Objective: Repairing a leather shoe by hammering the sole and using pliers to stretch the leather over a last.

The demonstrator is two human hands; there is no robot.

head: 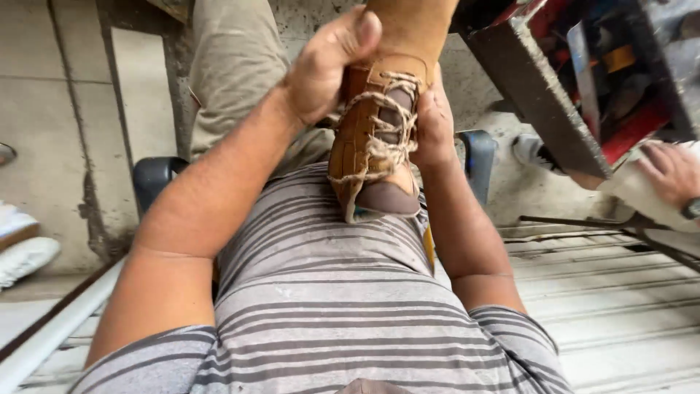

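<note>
Both hands clamp a tan lace-up shoe upper (375, 135) w/ last inside, propped on person's lap/belly. Left hand (324, 69) wraps its left side, grip closed, thumb up top; right hand (435, 124) closed on other side. Risk: loose laces (390, 149) snag fingers, or shoe slips off lap if hold eases.

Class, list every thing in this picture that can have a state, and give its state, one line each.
Shoe: tan, laced, held upright between both hands against the striped shirt.
Laces: threaded, loose and frayed, ends not tied as far as shows.
Left hand: closed on the shoe's left side.
Right hand: pressed on the shoe's right side.
Toolbox: open, tools inside.
</note>
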